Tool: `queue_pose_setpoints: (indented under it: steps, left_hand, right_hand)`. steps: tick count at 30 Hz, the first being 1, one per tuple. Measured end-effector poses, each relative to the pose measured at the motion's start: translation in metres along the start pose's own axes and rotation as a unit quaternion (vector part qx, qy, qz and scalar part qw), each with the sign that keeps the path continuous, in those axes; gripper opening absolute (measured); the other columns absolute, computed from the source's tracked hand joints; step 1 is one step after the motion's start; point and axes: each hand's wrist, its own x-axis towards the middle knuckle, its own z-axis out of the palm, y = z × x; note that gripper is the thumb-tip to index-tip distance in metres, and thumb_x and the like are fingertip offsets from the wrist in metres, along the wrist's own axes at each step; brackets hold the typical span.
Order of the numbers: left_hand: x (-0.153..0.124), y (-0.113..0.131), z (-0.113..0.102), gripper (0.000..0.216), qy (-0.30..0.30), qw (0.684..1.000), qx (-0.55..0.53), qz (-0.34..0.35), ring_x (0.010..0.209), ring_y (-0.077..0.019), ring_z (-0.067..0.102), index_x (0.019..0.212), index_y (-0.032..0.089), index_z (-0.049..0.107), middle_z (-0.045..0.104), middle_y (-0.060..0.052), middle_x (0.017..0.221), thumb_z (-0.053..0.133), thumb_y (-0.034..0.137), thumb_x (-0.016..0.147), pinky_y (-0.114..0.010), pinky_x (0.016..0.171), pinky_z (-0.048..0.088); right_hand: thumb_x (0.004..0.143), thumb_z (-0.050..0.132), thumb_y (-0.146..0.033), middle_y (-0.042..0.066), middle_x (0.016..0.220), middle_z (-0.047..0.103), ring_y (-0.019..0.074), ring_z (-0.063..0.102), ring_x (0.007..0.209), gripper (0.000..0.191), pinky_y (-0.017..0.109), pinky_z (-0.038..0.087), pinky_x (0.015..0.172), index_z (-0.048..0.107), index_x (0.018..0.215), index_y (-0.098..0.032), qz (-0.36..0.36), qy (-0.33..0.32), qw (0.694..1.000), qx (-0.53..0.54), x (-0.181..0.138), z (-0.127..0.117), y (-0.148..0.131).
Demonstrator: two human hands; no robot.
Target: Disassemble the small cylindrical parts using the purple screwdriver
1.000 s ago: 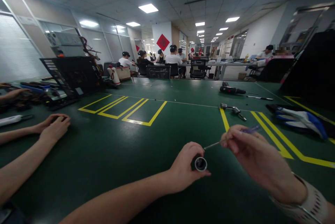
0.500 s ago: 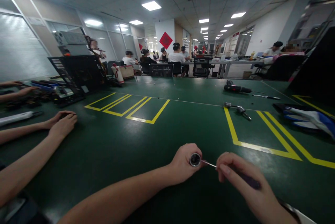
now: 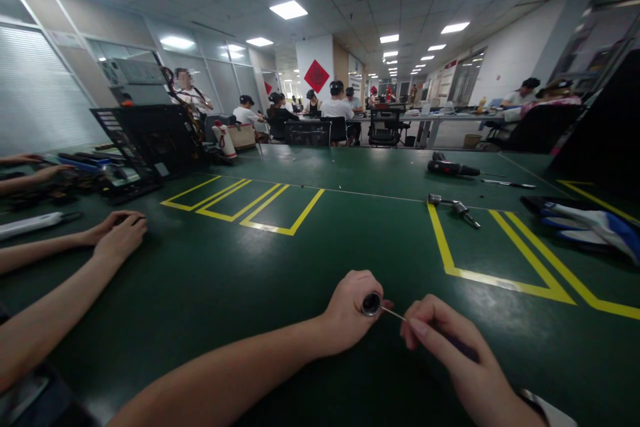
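My left hand (image 3: pixel 347 314) is closed round a small round metal part (image 3: pixel 371 304) with a dark hollow centre, held just above the green table (image 3: pixel 250 280). My right hand (image 3: pixel 450 354) pinches a thin screwdriver (image 3: pixel 395 314) with a dark purple handle; its metal tip touches the rim of the round part. Both hands are low in the view, close together near the table's front edge.
A co-worker's two hands (image 3: pixel 117 230) rest on the table at the left. Yellow tape boxes (image 3: pixel 260 204) mark the mat. A power screwdriver (image 3: pixel 450 168), a small metal tool (image 3: pixel 453 206), a blue-white object (image 3: pixel 585 227) and a black chassis (image 3: pixel 145 140) lie further off.
My right hand came down and left with the screwdriver, bringing its tip to the round part. My left hand raised the part slightly. The view shifted a little.
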Motion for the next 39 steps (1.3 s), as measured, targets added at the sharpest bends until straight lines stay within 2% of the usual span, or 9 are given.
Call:
queue_pose_setpoints:
  steps: [3,5,11,14,19,26,29,34,39]
  left_hand:
    - [0.0,0.0,-0.001,0.017,0.005,1.0,-0.011,-0.003,0.064,-0.0109,0.049,0.066,0.016,0.05,0.053,0.002,0.067,0.062,0.02,0.078,-0.024,0.065,0.038]
    - [0.001,0.0,0.0,0.017,0.008,1.0,-0.008,-0.009,0.064,-0.0108,0.049,0.066,0.016,0.051,0.054,0.002,0.067,0.063,0.02,0.078,-0.024,0.065,0.038]
    - [0.002,-0.002,0.003,0.017,0.009,0.999,0.034,-0.038,0.063,-0.0111,0.049,0.066,0.016,0.052,0.054,0.002,0.067,0.062,0.022,0.079,-0.024,0.063,0.037]
    - [0.002,-0.001,0.004,0.018,0.003,0.998,0.053,-0.046,0.064,-0.0114,0.049,0.064,0.016,0.051,0.053,0.002,0.066,0.063,0.02,0.078,-0.025,0.063,0.037]
    - [0.0,-0.002,0.002,0.017,-0.002,0.999,0.028,-0.029,0.066,-0.0111,0.05,0.067,0.016,0.051,0.054,0.002,0.069,0.061,0.021,0.08,-0.025,0.065,0.037]
    - [0.002,-0.001,0.001,0.017,-0.004,0.999,-0.007,-0.033,0.065,-0.011,0.05,0.066,0.016,0.051,0.053,0.002,0.068,0.062,0.019,0.078,-0.025,0.065,0.039]
    - [0.002,-0.002,0.002,0.016,-0.011,0.999,0.013,-0.052,0.066,-0.0117,0.05,0.067,0.016,0.052,0.054,0.002,0.07,0.062,0.021,0.078,-0.025,0.065,0.039]
    - [0.001,-0.003,0.003,0.016,-0.024,0.996,0.066,-0.059,0.068,-0.0126,0.051,0.068,0.017,0.052,0.054,0.002,0.071,0.061,0.022,0.08,-0.026,0.066,0.037]
    - [0.001,0.0,0.001,0.019,-0.021,0.998,0.042,-0.042,0.066,-0.0116,0.05,0.065,0.016,0.05,0.053,0.002,0.068,0.061,0.022,0.08,-0.025,0.065,0.037]
  right_hand:
    - [0.088,0.049,-0.036,0.0,0.069,0.056,0.0166,0.054,0.068,0.024,0.03,0.042,0.066,0.057,0.07,-0.021,0.029,0.022,0.995,0.09,0.002,0.002,0.006]
    - [0.089,0.048,-0.035,0.0,0.07,0.057,0.017,0.054,0.069,0.024,0.03,0.042,0.066,0.057,0.072,-0.021,0.046,0.033,0.993,0.103,0.002,0.004,0.009]
    - [0.089,0.048,-0.039,0.001,0.076,0.056,0.0183,0.054,0.074,0.024,0.031,0.041,0.067,0.057,0.076,-0.022,0.001,0.027,0.998,-0.052,-0.006,0.008,0.006]
    - [0.089,0.047,-0.038,0.002,0.079,0.056,0.0184,0.054,0.076,0.023,0.031,0.042,0.069,0.056,0.076,-0.022,-0.018,0.017,0.997,-0.072,-0.007,0.008,0.001]
    - [0.085,0.054,-0.039,0.001,0.075,0.059,0.0189,0.055,0.075,0.023,0.03,0.042,0.07,0.06,0.07,-0.022,0.014,0.034,0.999,0.034,0.0,0.004,0.001]
    - [0.083,0.056,-0.037,0.002,0.072,0.06,0.0193,0.055,0.073,0.023,0.032,0.043,0.07,0.062,0.068,-0.021,0.083,0.075,0.981,0.158,0.004,0.007,0.005]
    - [0.084,0.055,-0.039,0.003,0.074,0.06,0.0199,0.055,0.074,0.023,0.032,0.043,0.069,0.063,0.071,-0.021,0.056,0.077,0.991,0.099,0.001,0.007,0.005]
    - [0.087,0.05,-0.041,0.002,0.076,0.059,0.0192,0.054,0.072,0.026,0.031,0.042,0.066,0.06,0.073,-0.021,0.021,0.036,0.999,-0.017,-0.006,0.007,0.002]
    - [0.087,0.052,-0.039,0.001,0.078,0.059,0.0187,0.054,0.076,0.023,0.03,0.041,0.07,0.06,0.074,-0.022,0.021,0.027,0.999,0.036,-0.006,0.007,0.006]
